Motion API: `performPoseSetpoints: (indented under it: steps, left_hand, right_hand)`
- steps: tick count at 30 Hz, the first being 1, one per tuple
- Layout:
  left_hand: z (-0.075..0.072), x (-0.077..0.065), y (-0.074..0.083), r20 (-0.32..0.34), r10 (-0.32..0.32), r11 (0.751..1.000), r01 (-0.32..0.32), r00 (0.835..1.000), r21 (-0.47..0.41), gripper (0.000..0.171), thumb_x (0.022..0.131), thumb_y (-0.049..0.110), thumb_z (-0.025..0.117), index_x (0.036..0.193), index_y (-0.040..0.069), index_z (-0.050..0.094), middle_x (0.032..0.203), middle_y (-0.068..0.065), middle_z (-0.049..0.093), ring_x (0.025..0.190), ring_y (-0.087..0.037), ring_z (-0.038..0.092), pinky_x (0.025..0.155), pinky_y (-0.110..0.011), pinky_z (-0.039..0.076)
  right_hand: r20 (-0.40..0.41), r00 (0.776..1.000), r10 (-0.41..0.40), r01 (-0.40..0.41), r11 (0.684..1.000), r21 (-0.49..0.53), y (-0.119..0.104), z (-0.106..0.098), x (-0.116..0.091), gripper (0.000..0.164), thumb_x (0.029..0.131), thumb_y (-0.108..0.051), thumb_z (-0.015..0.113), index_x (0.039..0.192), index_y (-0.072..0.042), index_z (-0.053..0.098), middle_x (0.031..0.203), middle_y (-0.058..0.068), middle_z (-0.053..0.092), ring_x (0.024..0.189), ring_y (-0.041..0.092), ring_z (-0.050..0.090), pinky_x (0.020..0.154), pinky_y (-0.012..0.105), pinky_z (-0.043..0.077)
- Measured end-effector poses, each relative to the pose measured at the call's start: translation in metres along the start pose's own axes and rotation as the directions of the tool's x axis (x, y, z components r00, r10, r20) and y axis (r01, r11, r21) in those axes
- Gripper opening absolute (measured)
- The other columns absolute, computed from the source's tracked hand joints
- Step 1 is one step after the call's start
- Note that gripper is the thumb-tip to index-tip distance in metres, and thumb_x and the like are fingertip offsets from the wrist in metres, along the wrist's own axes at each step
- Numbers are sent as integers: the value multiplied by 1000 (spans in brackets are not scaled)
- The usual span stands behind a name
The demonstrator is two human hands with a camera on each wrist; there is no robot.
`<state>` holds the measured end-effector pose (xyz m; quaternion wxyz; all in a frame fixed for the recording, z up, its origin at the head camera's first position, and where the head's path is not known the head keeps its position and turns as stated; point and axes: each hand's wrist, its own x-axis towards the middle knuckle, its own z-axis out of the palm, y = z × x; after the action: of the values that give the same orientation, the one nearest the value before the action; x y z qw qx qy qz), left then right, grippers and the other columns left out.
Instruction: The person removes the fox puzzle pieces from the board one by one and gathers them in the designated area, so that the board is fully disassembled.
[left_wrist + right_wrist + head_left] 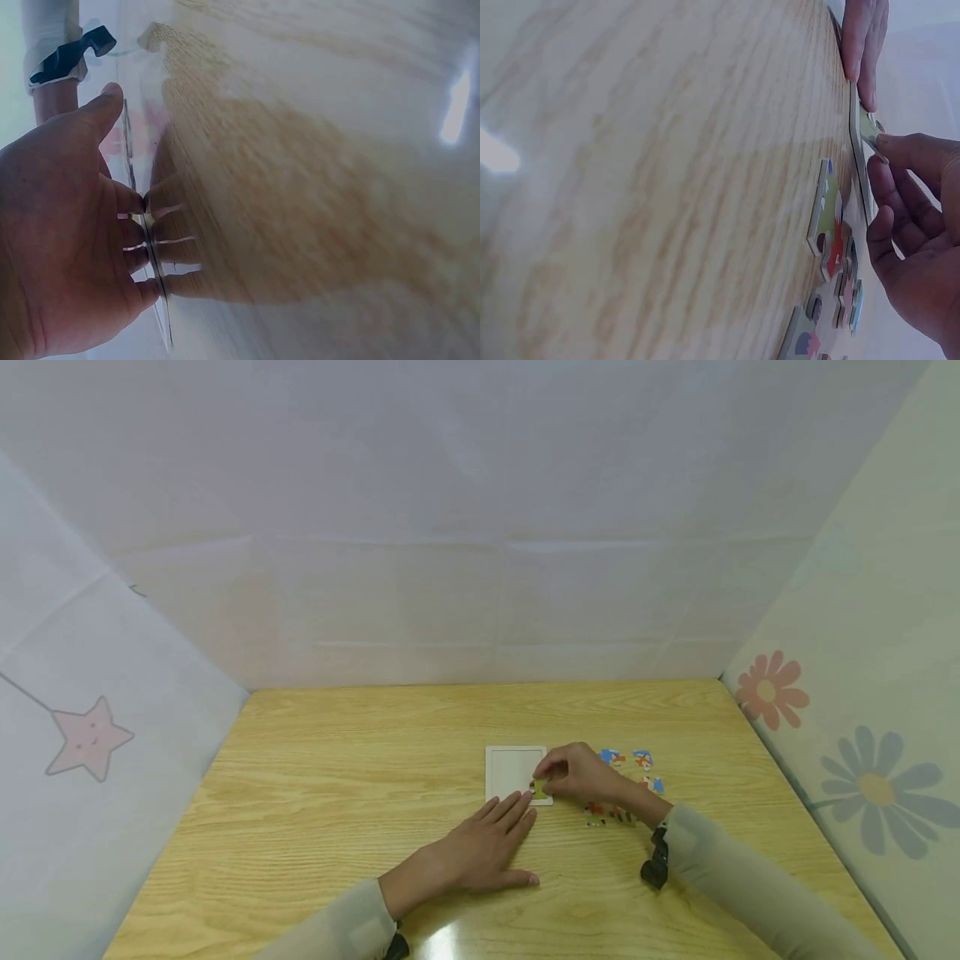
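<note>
A white square puzzle tray (510,767) lies on the wooden table (337,793). My right hand (573,772) pinches a green puzzle piece (539,788) at the tray's near right corner; in the right wrist view the green puzzle piece (868,126) sits on the tray's edge (855,142). My left hand (483,847) lies flat on the table, fingertips touching the tray's near edge. In the left wrist view its straight fingers (131,232) meet the tray's rim (159,300). Several loose colourful pieces (630,762) lie right of the tray, and the loose pieces (829,232) show close up in the right wrist view.
White fabric walls enclose the table on three sides, with a pink star (88,739) on the left one and flowers (772,689) on the right one. Bare wood stretches left of the tray and toward the far edge.
</note>
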<state>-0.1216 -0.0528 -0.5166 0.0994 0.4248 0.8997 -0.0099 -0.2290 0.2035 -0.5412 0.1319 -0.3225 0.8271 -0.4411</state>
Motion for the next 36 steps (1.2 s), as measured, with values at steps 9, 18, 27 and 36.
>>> performPoseSetpoints:
  steps: [9, 18, 27, 36]
  left_hand:
    - [0, 0, 0, 0, 4, 1000, -4, 1000, 3, 95, 104, 75, 35, 168, 5, 28, 177, -17, 13, 163, -31, 16, 130, -47, 25]
    - [1, 1, -1, 3, -6, 1000, 6, 1000, -9, 95, 104, 76, 33, 168, 6, 27, 177, -15, 14, 164, -30, 15, 130, -52, 22]
    - [1, 0, -1, 3, -5, 999, 5, 1000, -33, 94, 104, 75, 35, 168, 6, 27, 177, -16, 13, 164, -31, 15, 130, -52, 23]
    - [-1, 0, -1, 17, -12, 999, 13, 1000, -29, 95, 104, 76, 35, 168, 7, 26, 177, -15, 12, 164, -31, 13, 131, -52, 22]
  right_hand:
    - [-23, 1000, 9, -8, 999, 35, 3, -1, -1, 16, 94, -4, 80, 107, -11, 81, 106, 1, 78, 92, 15, 74, 82, 28, 62]
    - [-32, 999, -6, 9, 995, 101, 3, -13, -3, 16, 95, -5, 79, 110, -9, 81, 107, 6, 78, 93, 18, 75, 80, 30, 63]
    - [-19, 1000, 12, -9, 988, 152, 4, -28, -12, 16, 96, -7, 79, 112, -5, 80, 109, 12, 77, 94, 27, 75, 75, 32, 63]
    - [7, 999, 31, -32, 989, 144, 5, -43, -28, 15, 97, -7, 77, 111, -3, 80, 108, 13, 78, 90, 23, 76, 78, 30, 64]
